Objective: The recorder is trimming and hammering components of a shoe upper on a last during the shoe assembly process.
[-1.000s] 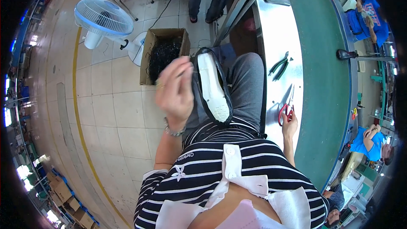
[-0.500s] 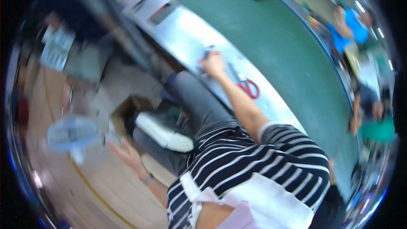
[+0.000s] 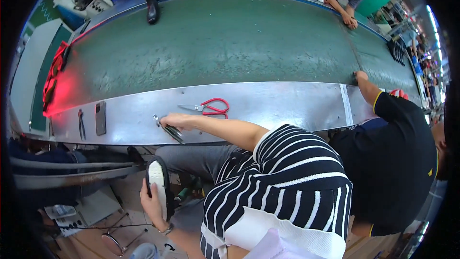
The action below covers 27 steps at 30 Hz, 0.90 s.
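My left hand (image 3: 152,205) is wrapped around a black shoe (image 3: 156,176), which stands upright beside my lap with its white underside facing up. The thumb lies over the white part. On the metal ledge (image 3: 129,110), my right hand (image 3: 178,121) is closed around pliers (image 3: 173,133). Their metal head pokes out left of the fingers, and the dark handles slant toward the ledge's near edge. Scissors with red handles (image 3: 215,107) lie just beyond my right wrist, blades pointing left.
Beyond the ledge runs a wide green conveyor belt (image 3: 215,43), with a dark shoe (image 3: 152,10) at its far edge. A phone (image 3: 100,118) and a slim dark tool (image 3: 81,123) lie leftward. A co-worker in black (image 3: 393,163) sits close on my right, reaching to the belt.
The view has swung round toward the belt. My left hand, earlier open and away from the shoe on my lap, now holds it. My right hand remains at the ledge.
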Each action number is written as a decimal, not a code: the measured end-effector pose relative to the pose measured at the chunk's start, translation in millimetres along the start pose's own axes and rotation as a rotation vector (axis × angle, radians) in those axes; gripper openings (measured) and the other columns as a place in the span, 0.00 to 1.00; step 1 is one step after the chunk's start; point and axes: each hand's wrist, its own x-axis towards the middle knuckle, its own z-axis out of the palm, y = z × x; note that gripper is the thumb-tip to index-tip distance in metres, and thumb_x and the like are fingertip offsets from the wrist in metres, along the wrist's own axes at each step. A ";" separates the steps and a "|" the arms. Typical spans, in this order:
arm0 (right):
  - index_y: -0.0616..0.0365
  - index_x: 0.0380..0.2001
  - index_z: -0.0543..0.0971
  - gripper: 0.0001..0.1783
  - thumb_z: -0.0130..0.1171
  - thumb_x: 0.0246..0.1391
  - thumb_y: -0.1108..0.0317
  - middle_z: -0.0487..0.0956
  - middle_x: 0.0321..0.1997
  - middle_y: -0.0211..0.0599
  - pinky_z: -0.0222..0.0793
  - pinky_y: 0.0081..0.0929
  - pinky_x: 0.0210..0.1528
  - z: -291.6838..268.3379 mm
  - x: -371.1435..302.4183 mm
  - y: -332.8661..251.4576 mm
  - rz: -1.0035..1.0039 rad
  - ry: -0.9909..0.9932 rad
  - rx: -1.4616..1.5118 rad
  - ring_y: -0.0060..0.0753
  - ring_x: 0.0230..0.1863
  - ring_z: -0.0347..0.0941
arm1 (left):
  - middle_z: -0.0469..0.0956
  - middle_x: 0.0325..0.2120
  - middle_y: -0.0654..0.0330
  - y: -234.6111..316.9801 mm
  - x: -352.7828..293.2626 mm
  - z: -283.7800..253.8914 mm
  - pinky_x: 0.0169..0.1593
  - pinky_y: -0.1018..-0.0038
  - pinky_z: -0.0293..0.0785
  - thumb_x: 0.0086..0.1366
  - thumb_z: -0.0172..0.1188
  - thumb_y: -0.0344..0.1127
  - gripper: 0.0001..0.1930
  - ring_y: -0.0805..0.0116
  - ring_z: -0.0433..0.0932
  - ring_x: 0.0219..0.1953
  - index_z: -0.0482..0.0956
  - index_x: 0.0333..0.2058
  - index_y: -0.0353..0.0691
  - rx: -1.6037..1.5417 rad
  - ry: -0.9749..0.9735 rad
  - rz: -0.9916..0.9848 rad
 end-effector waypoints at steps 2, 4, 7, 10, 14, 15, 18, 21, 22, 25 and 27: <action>0.64 0.37 0.72 0.14 0.53 0.49 0.65 0.74 0.28 0.36 0.77 0.31 0.28 3.9 -21.2 6.8 -0.060 -0.030 0.063 0.28 0.32 0.74 | 0.76 0.41 0.54 -16.7 14.8 -10.5 0.46 0.75 0.69 0.66 0.57 0.36 0.22 0.70 0.73 0.40 0.71 0.56 0.32 -0.286 -0.060 -0.119; 0.64 0.40 0.72 0.14 0.54 0.51 0.68 0.74 0.30 0.35 0.78 0.31 0.31 9.4 -34.4 5.9 -0.108 -0.105 0.081 0.27 0.33 0.74 | 0.78 0.39 0.52 -24.2 21.5 -14.5 0.44 0.73 0.70 0.68 0.54 0.39 0.21 0.65 0.75 0.37 0.72 0.56 0.35 -0.108 0.030 0.014; 0.63 0.43 0.72 0.15 0.54 0.55 0.65 0.76 0.32 0.34 0.76 0.29 0.35 27.9 -40.0 -2.2 -0.046 -0.215 0.003 0.26 0.34 0.74 | 0.79 0.39 0.49 -25.1 15.5 -15.3 0.43 0.68 0.72 0.70 0.49 0.43 0.19 0.57 0.77 0.37 0.75 0.52 0.38 0.237 0.154 0.010; 0.60 0.46 0.73 0.18 0.57 0.55 0.62 0.78 0.32 0.31 0.68 0.23 0.35 39.4 -45.2 -22.3 -0.084 -0.293 -0.354 0.22 0.34 0.73 | 0.78 0.41 0.47 -24.0 25.0 -2.7 0.43 0.59 0.71 0.72 0.41 0.44 0.19 0.48 0.77 0.41 0.78 0.47 0.42 0.501 0.287 0.021; 0.59 0.64 0.60 0.35 0.57 0.53 0.70 0.80 0.34 0.35 0.69 0.24 0.40 65.7 -61.5 -57.9 -0.103 -0.473 -0.613 0.24 0.34 0.75 | 0.77 0.29 0.45 -12.7 44.6 -10.7 0.36 0.56 0.68 0.68 0.45 0.52 0.22 0.44 0.75 0.33 0.80 0.33 0.38 0.249 0.413 -0.045; 0.57 0.66 0.58 0.37 0.57 0.53 0.70 0.80 0.36 0.34 0.69 0.23 0.44 76.3 -64.9 -66.5 -0.119 -0.485 -0.681 0.24 0.36 0.75 | 0.75 0.25 0.44 -12.3 45.2 -15.4 0.34 0.56 0.67 0.66 0.49 0.55 0.25 0.46 0.76 0.29 0.78 0.27 0.36 0.165 0.386 -0.159; 0.56 0.68 0.52 0.37 0.54 0.59 0.69 0.80 0.44 0.34 0.67 0.21 0.46 96.8 -47.8 -67.6 -0.156 -0.629 -0.977 0.22 0.43 0.73 | 0.79 0.40 0.45 -17.0 9.1 -5.6 0.47 0.65 0.73 0.58 0.62 0.53 0.32 0.52 0.79 0.41 0.73 0.52 0.30 -0.045 0.353 -0.154; 0.54 0.68 0.53 0.36 0.53 0.60 0.69 0.80 0.43 0.35 0.68 0.22 0.47 124.9 -34.9 -79.8 -0.044 -0.737 -1.021 0.23 0.46 0.73 | 0.72 0.50 0.39 29.2 -23.5 -0.1 0.59 0.63 0.64 0.43 0.75 0.44 0.58 0.45 0.71 0.53 0.45 0.64 0.24 0.211 0.192 -0.177; 0.52 0.68 0.53 0.35 0.53 0.60 0.69 0.80 0.43 0.36 0.69 0.23 0.48 135.0 -35.6 -87.8 0.109 -0.783 -0.990 0.23 0.46 0.73 | 0.72 0.49 0.39 31.9 -28.2 14.8 0.59 0.63 0.63 0.41 0.76 0.40 0.59 0.45 0.69 0.54 0.44 0.64 0.24 0.289 0.280 -0.172; 0.47 0.67 0.54 0.33 0.52 0.61 0.68 0.78 0.35 0.37 0.73 0.24 0.36 152.0 -36.8 -98.1 0.316 -0.733 -1.021 0.27 0.31 0.76 | 0.73 0.47 0.40 34.7 -34.4 35.1 0.60 0.62 0.61 0.39 0.76 0.33 0.58 0.48 0.68 0.55 0.46 0.64 0.26 0.300 0.386 -0.198; 0.48 0.67 0.54 0.33 0.52 0.61 0.67 0.77 0.31 0.37 0.73 0.24 0.34 151.9 -48.5 -83.0 0.179 -0.684 -1.108 0.28 0.28 0.76 | 0.74 0.47 0.45 32.4 -37.1 38.5 0.60 0.61 0.61 0.40 0.74 0.32 0.52 0.50 0.68 0.55 0.54 0.62 0.28 0.274 0.490 -0.132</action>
